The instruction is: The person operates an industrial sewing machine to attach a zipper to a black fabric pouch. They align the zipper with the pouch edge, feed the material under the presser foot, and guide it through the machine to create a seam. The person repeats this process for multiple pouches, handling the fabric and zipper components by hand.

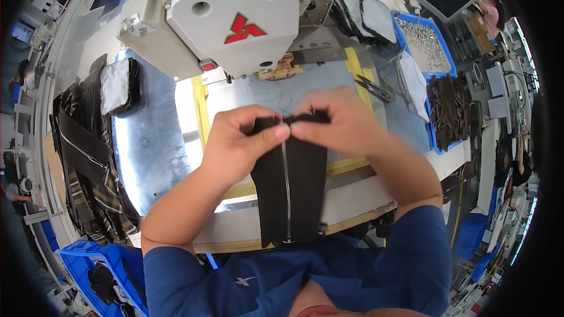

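Observation:
A black fabric strip with a silver zipper (286,191) down its middle hangs between my hands toward my body, its lower end over the table's near edge. My left hand (241,141) pinches the top edge just left of the zipper line. Close beside it, my right hand (341,123) grips the same edge on the right, thumbs almost touching. Both hands are closed on the fabric. Right beyond them stands a white sewing machine head (235,17), its needle area (279,70) partly hidden. Loose thread shows above my fingers.
Dark zippered and plaid pieces (85,152) lie piled at left, near a padded white-and-black stack (119,85). At right are scissors (375,88), a blue tray of metal zipper pulls (423,41) and a bin of brown pieces (449,108). A blue crate (88,252) stands lower left.

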`<state>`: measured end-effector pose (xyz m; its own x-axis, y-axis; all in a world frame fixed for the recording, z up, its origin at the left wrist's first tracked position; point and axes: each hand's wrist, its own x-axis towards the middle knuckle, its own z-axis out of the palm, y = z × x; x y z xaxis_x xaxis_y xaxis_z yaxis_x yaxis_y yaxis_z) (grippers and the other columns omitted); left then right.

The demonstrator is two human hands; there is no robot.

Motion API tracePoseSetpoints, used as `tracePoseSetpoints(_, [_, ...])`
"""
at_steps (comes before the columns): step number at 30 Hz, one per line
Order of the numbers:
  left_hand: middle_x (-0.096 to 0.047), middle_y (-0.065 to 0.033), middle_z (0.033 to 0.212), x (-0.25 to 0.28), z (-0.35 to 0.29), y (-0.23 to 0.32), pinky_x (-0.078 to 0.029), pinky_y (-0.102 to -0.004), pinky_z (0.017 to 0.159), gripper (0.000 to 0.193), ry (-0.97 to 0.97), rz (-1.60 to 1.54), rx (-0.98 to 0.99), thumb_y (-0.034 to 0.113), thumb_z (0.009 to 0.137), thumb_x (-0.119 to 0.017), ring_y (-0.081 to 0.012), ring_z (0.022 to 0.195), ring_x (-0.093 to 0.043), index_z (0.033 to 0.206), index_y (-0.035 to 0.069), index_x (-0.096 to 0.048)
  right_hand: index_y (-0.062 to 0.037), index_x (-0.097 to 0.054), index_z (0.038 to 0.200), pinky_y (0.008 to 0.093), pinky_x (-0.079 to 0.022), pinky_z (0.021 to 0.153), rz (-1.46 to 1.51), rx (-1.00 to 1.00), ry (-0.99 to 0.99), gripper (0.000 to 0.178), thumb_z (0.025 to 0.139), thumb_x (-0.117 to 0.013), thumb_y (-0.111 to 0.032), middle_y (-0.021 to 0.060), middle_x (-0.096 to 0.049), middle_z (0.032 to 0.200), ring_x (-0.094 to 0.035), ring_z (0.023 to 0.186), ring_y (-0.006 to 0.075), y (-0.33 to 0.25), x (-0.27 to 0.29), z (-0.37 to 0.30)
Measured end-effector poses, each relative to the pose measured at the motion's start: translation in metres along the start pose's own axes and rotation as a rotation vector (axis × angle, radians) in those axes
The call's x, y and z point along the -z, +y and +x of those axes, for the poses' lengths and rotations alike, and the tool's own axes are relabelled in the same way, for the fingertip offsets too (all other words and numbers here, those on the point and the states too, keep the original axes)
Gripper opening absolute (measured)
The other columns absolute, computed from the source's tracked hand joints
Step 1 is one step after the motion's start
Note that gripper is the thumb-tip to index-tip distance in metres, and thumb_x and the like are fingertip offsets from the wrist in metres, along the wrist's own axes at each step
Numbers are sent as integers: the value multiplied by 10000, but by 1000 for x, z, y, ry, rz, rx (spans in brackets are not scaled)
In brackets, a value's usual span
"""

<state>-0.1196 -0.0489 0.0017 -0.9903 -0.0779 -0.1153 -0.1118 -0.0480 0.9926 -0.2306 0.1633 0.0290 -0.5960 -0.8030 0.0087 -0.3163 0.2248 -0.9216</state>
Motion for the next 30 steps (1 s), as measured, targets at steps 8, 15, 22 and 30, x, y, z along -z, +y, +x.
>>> tracePoseSetpoints(8, [-714,-152,1104,-3,13,-19,-535,-402,816,706,132,1060,-219,297,854,-904,-295,950,-692,1452,51,-620,51,-757,932,403,-508,656,-326,-259,97,298,867,-810,-235,176,-670,720,-631,680,238,59,13,56])
tracePoseSetpoints(15, [-586,-223,1501,-4,28,-32,-430,-507,1186,970,-175,1389,-565,642,851,-766,-380,1356,-581,1478,-69,-560,88,-764,994,486,-566,759,-328,-279,163,402,842,-796,-283,309,-724,868,-713,841,488,63,9,63])
tracePoseSetpoints(22, [-582,-233,1504,-1,41,-26,-422,-507,1195,1016,-226,1347,-527,640,798,-796,-401,1349,-583,1468,-87,-558,-11,-807,1059,433,-567,737,-460,-273,239,286,856,-804,-212,241,-763,898,-753,829,411,65,4,63])
tracePoseSetpoints(30, [-577,-279,1474,0,50,-25,-457,-511,1163,994,-275,1289,-531,597,753,-843,-437,1332,-586,1388,-126,-595,53,-736,981,517,-550,849,-348,-334,156,317,891,-769,-249,277,-738,996,-712,959,456,65,8,64])
